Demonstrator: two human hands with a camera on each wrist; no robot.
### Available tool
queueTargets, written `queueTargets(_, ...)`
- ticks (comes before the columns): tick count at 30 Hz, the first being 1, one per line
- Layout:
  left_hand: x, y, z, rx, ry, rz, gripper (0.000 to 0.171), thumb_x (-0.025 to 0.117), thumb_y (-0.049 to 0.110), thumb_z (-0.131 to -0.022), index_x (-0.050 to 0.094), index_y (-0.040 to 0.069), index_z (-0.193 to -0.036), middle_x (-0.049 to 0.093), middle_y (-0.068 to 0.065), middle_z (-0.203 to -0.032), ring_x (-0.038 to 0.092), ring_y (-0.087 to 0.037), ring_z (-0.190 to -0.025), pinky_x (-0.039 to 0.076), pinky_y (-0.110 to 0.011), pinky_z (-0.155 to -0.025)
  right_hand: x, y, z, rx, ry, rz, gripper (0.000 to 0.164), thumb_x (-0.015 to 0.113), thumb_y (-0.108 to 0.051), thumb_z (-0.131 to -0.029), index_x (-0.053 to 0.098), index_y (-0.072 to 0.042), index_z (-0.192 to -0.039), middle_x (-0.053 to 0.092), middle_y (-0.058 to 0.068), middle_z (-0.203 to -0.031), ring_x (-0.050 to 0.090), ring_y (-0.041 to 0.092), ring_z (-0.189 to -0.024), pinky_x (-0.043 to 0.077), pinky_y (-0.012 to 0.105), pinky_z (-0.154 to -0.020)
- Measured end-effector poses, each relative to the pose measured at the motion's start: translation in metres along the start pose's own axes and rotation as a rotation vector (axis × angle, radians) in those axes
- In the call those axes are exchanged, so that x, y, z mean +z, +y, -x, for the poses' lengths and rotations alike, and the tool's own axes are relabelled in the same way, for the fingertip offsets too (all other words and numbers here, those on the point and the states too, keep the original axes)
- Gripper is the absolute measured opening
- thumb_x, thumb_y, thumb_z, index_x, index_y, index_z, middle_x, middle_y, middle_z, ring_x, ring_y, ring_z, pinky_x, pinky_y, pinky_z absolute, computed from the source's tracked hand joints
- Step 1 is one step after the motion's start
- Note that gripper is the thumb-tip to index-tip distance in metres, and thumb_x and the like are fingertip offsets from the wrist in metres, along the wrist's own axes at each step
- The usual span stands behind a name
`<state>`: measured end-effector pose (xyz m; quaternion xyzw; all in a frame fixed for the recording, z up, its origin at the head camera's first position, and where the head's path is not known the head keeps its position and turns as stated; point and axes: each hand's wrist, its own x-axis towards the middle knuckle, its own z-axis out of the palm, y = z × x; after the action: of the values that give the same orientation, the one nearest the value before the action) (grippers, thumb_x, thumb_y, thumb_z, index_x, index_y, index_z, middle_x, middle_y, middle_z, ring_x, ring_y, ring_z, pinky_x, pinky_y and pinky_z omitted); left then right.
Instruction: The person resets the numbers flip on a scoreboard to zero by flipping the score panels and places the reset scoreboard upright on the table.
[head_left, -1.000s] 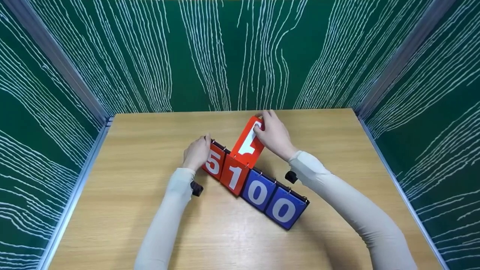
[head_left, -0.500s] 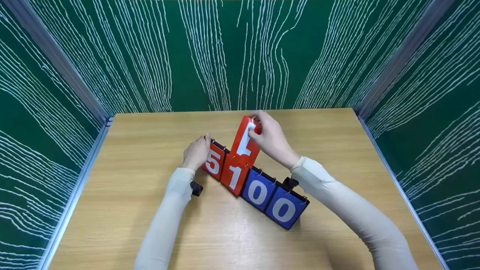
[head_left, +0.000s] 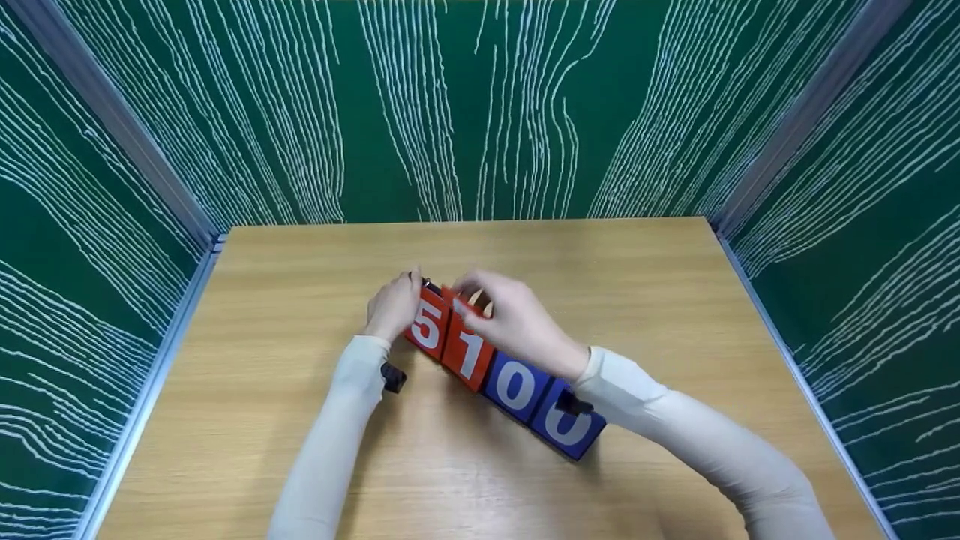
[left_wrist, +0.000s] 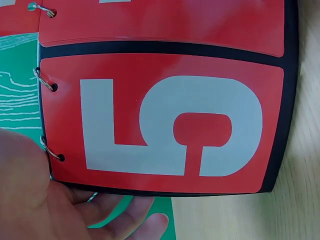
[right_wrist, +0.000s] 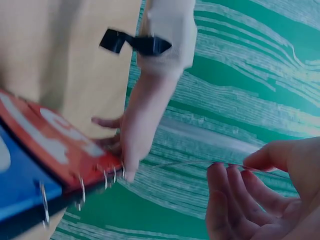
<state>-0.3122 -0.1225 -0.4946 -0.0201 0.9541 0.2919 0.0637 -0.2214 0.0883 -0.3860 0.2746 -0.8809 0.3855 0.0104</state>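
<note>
A tabletop flip scoreboard (head_left: 471, 352) stands diagonally on the table, showing 5 and 1 on red cards and 0 and 0 on blue cards. Its left end, beside the red 5 card (left_wrist: 127, 130), is gripped by my left hand (head_left: 394, 306); in the left wrist view the fingers reach behind the board. Above the red 1, my right hand (head_left: 514, 315) pinches a red number card (head_left: 448, 295) between thumb and fingers. The right wrist view shows that card as a thin edge-on line. Metal rings (right_wrist: 81, 192) run along the top edge. My right hand hides part of them in the head view.
The wooden table (head_left: 300, 420) has green walls with white wavy lines (head_left: 405, 112) on three sides. A black wrist camera (head_left: 574, 403) on my right sleeve overlaps the rightmost blue 0 in the head view.
My right hand has come down and left, swinging the red card from raised behind the board to edge-on near the top rings. My left hand and the scoreboard have stayed put.
</note>
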Motion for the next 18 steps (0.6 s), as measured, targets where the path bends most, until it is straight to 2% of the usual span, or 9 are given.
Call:
queueTargets(4, 0.001, 0.0, 0.0, 0.001, 0.001, 0.001, 0.073, 0.01, 0.051, -0.11, 0.06, 0.004, -0.134, 0.067, -0.019, -0.123, 0.064, -0.037, -0.118, 0.049, -0.054, -0.1, 0.013, -0.003, 0.009, -0.031, -0.05, 0.043, 0.026, 0.068, -0.012, -0.094, 0.066, -0.013, -0.121, 0.072, 0.002, -0.115, 0.07, 0.015, -0.098, 0.058, 0.027, -0.084)
queueTargets(10, 0.0, 0.0, 0.002, 0.002, 0.031, 0.012, 0.071, 0.014, 0.05, -0.11, 0.065, 0.003, -0.126, 0.066, -0.019, -0.131, 0.06, -0.039, -0.128, 0.048, -0.056, -0.103, 0.033, -0.001, 0.019, -0.073, -0.102, 0.1, 0.018, 0.069, -0.017, -0.095, 0.067, -0.013, -0.113, 0.072, 0.0, -0.106, 0.068, 0.014, -0.088, 0.055, 0.025, -0.075)
queueTargets(18, 0.0, 0.0, 0.003, -0.01, 0.022, 0.017, 0.07, 0.015, 0.05, -0.11, 0.063, 0.003, -0.127, 0.066, -0.02, -0.123, 0.062, -0.038, -0.12, 0.048, -0.054, -0.1, 0.058, 0.008, 0.028, -0.083, -0.188, 0.226, 0.013, 0.069, -0.019, -0.094, 0.069, -0.016, -0.106, 0.074, -0.004, -0.098, 0.065, 0.008, -0.082, 0.054, 0.024, -0.072)
